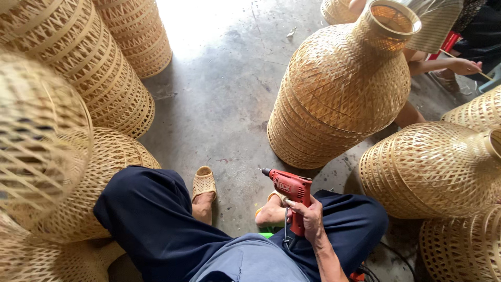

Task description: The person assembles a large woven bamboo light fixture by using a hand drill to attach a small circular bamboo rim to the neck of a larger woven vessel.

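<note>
My right hand (310,218) grips the handle of a red corded electric drill (290,187), held over my right knee with its bit pointing left toward the floor. My left hand is out of view, perhaps behind the blurred woven bamboo basket (36,141) close to the camera at the left. I sit low in dark blue trousers, my feet in tan sandals (203,183) on the concrete floor. A tall vase-shaped woven bamboo basket (342,89) stands upright just beyond the drill.
More woven bamboo baskets crowd the left (99,68), the back (138,34) and the right (433,169). Another person's hand (466,66) and legs show at the top right behind the tall basket. Grey concrete floor (224,78) lies between the stacks.
</note>
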